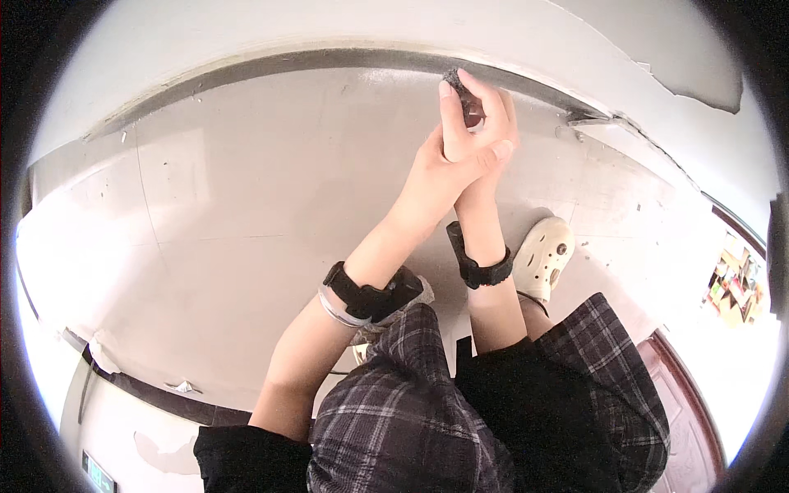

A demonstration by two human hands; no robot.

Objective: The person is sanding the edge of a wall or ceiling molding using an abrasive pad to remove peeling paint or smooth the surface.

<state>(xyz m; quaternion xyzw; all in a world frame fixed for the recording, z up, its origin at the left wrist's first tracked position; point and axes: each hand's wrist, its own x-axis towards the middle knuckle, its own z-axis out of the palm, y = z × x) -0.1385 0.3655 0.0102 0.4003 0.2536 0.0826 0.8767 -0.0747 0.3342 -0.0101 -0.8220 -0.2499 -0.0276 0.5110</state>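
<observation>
Dark handheld object (471, 110), dark grey plaid cloth (390, 411), cream clog (542, 261)

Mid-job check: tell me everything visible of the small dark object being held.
The small dark object has a rough, grey-black upper end and a smoother, glossy dark-red lower part; its material is unclear. It tilts, upper end to the left, pinched in the right hand, whose fingers hide much of it. The left hand clasps the right hand, not the object. It appears beside the dark strip along the wall's base; contact there cannot be told.
</observation>
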